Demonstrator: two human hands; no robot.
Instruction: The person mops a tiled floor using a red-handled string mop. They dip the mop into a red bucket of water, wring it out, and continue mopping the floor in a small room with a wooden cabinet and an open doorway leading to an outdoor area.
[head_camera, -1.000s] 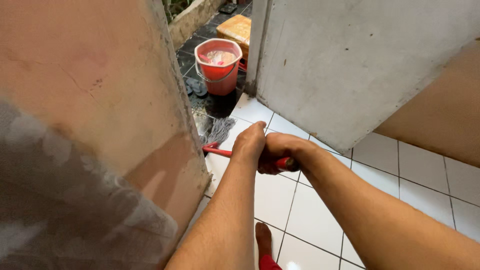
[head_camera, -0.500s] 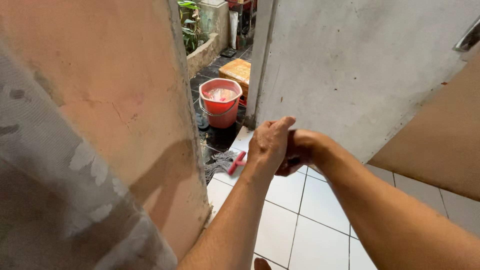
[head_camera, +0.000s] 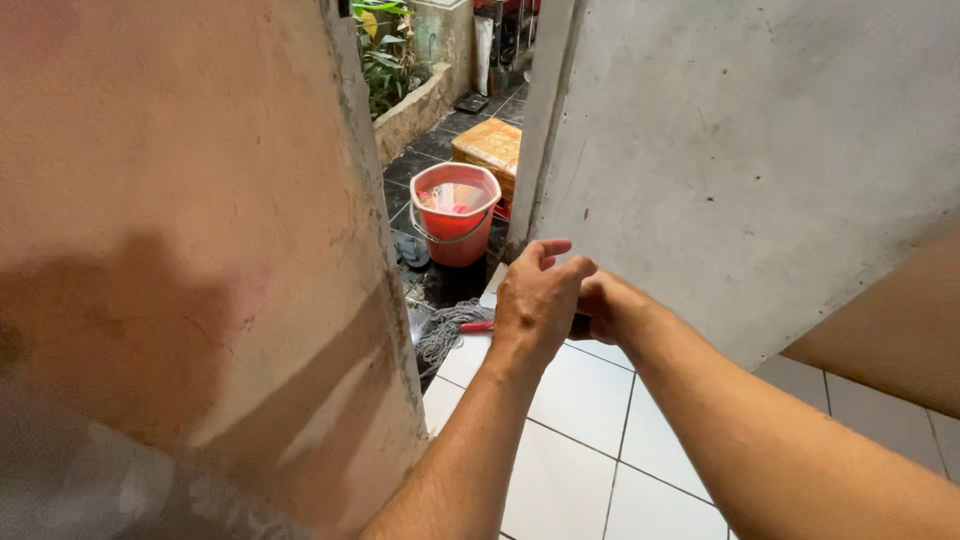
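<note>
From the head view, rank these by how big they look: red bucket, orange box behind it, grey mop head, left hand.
1. left hand, though it is nearest the camera, which enlarges it
2. red bucket
3. orange box and grey mop head: they look alike, and the box is partly hidden, so I leave them unranked.

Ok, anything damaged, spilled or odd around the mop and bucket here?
Nothing spilled. The red bucket stands upright on the dark tiles outside, and the mop head lies at the doorway. Both hands, left hand and right hand, meet over the mop handle. Only the wall edge looks chipped and grimy.
</note>
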